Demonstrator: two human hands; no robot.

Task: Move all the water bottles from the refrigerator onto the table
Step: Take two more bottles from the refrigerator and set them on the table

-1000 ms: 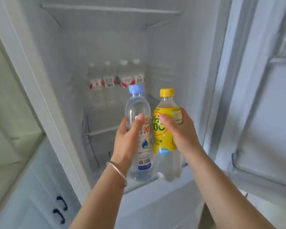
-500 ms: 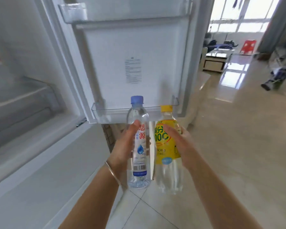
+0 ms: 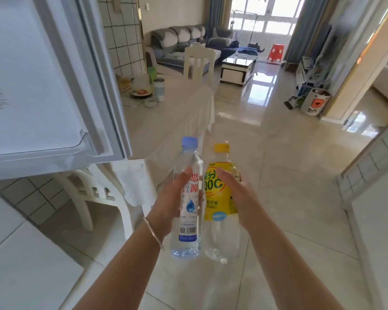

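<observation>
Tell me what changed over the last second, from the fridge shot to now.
The person turned away from the open refrigerator: its shelves have left view, and the refrigerator door now sits at the left, with the cloth-covered table ahead. Both bottles came out along with the turn. Unchanged: the left hand grips the blue-capped bottle, the right hand grips the yellow-capped bottle, both upright, side by side.

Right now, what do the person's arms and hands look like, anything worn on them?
Both forearms are bare, no sleeves or gloves in view. The left hand has a thin metal bangle at its wrist. The right hand and wrist wear nothing.
</observation>
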